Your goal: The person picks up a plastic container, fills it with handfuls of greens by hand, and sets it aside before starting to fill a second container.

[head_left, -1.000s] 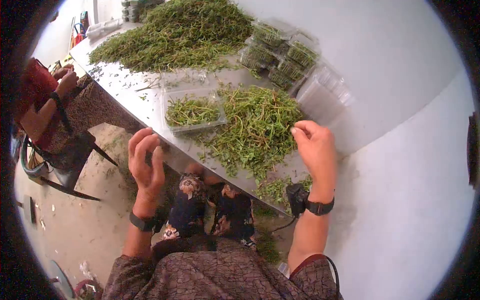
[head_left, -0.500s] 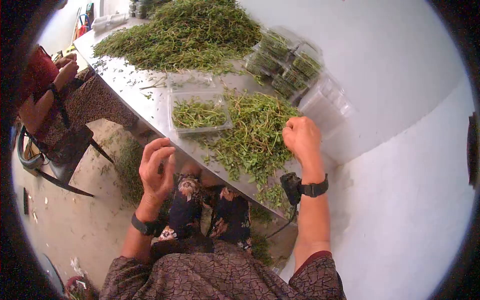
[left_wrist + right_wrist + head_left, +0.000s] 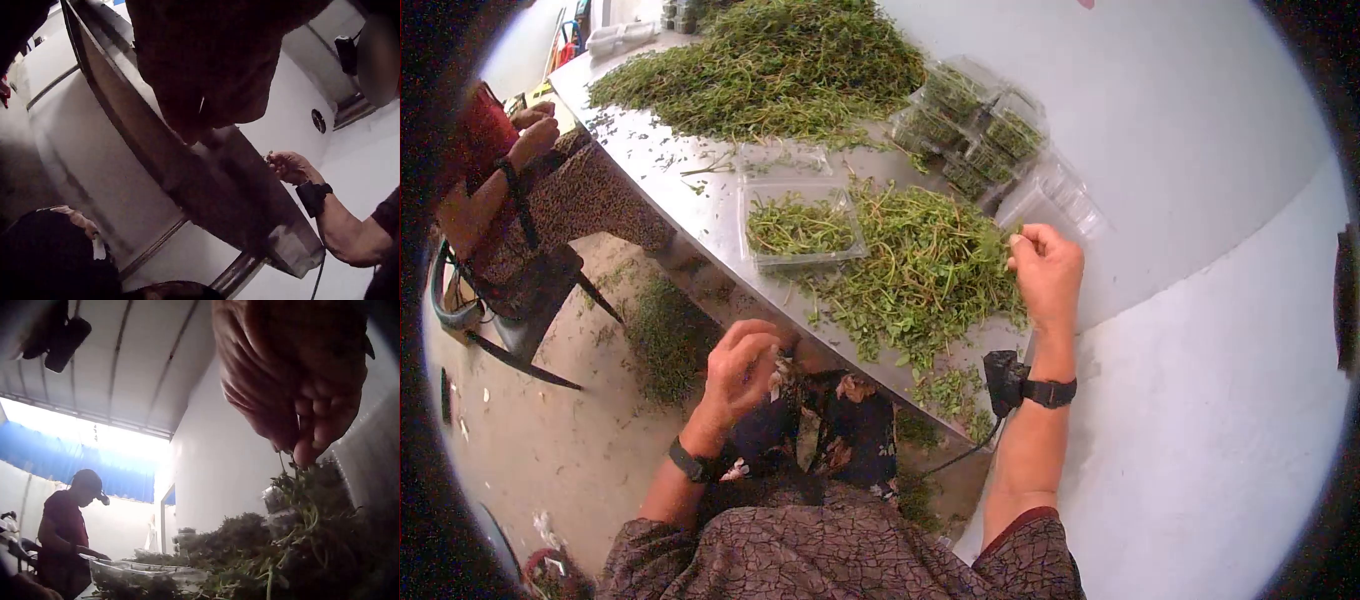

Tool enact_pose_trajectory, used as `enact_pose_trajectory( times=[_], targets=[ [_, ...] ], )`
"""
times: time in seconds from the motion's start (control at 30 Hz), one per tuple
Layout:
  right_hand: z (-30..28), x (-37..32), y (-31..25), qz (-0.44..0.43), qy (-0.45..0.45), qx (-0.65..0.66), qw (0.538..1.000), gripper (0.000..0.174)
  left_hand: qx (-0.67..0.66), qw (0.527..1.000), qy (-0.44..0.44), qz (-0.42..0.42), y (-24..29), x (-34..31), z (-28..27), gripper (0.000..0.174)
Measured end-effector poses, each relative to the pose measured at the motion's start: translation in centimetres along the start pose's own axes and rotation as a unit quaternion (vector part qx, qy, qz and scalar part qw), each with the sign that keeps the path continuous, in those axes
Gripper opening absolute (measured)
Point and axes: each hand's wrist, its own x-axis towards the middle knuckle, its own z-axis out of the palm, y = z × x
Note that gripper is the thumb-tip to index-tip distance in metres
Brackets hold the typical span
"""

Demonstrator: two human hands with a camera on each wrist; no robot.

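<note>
At the right edge of the small pile of green stems (image 3: 920, 265), the right hand (image 3: 1048, 275) pinches a sprig between thumb and fingertips. In the right wrist view that hand (image 3: 297, 381) is above the greens, with stems (image 3: 300, 494) hanging below its fingertips. The left hand (image 3: 745, 372) hovers in front of the table's near edge, its fingers loosely bent and nothing seen in them; in the left wrist view it (image 3: 209, 75) is dark. An open clear plastic box (image 3: 805, 258) holding green stems lies left of the small pile.
A large heap of greens (image 3: 770, 70) covers the table's far part. Filled clear boxes (image 3: 970, 125) are stacked at the back right, beside empty clear ones (image 3: 1055, 195) near the wall. Another person (image 3: 485, 165) is at the left, beside a dark chair (image 3: 525, 310).
The right hand moved left over the small pile, then back right, and a sprig now shows at its fingertips. The left hand moved right and toward the body.
</note>
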Motion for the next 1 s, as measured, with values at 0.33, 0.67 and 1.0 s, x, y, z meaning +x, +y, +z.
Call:
enact_pose_trajectory(
  times=[0.33, 0.67, 1.0],
  targets=[
    [1.6, 0.1, -5.2, -0.005, -0.069, 0.126, 0.99, 0.014, -0.072, 0.967, -0.237, -0.06, -0.2, -0.3, 0.2, 0.014],
    [6.3, 1.3, -9.1, -0.034, -0.168, 0.223, 0.96, 0.015, -0.079, 0.952, -0.294, -0.027, -2.0, -1.3, 1.3, 0.011],
    [7.2, 0.3, -6.8, -0.053, -0.21, 0.116, 0.969, 0.015, -0.08, 0.962, -0.261, -0.008, -0.2, 0.3, -0.2, 0.012]
  ],
)
